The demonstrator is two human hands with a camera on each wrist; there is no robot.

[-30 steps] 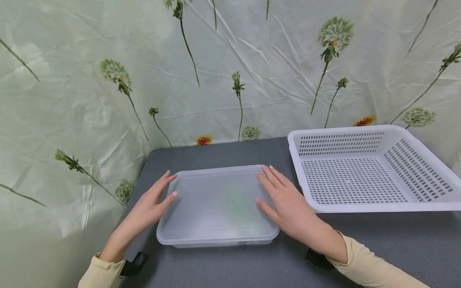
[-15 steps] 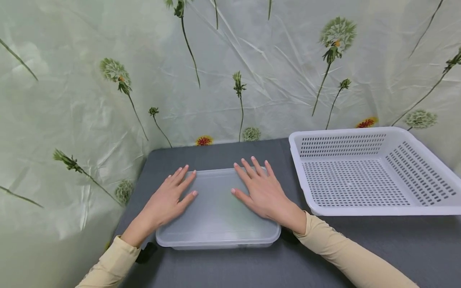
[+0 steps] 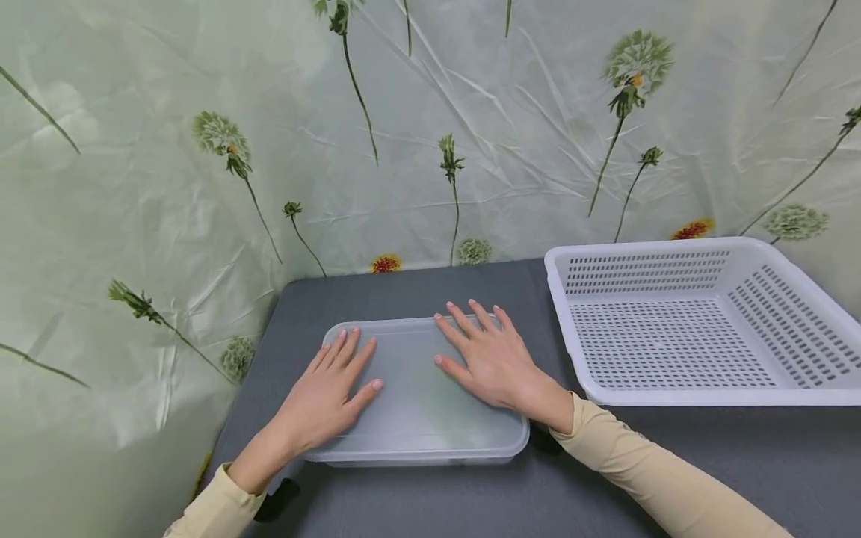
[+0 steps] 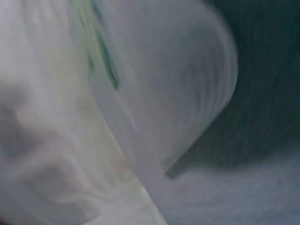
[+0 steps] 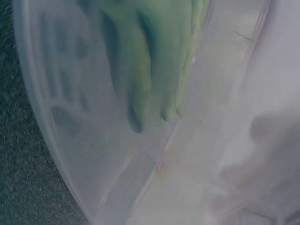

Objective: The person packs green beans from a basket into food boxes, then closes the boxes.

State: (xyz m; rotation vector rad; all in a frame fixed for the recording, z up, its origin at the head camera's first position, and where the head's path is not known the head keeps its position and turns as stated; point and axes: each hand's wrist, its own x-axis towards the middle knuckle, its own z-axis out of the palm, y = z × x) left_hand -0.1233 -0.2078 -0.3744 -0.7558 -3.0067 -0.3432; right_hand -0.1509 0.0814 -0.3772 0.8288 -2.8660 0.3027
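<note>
A translucent plastic container point(image 3: 413, 400) with a lid sits on the dark grey cloth in the head view. My left hand point(image 3: 321, 400) lies palm down on the left part of the lid, fingers straight and spread. On its right part rests my right hand point(image 3: 491, 362), also flat with spread fingers. In the right wrist view, long green things point(image 5: 154, 65) show blurred through the container wall; their kind is unclear. A fainter green streak point(image 4: 103, 51) appears in the left wrist view. Neither wrist view clearly shows the fingers.
To the right stands a white perforated plastic basket point(image 3: 662, 396), with nothing seen inside. Behind the grey-covered table point(image 3: 403, 291) hangs a pale curtain point(image 3: 383, 119) with a dandelion print, which also runs along the left side.
Both hands have moved inward from the container's side edges onto the lid, fingers spreading. Since half a second ago, the left hand has shifted slightly toward me; the right has barely moved.
</note>
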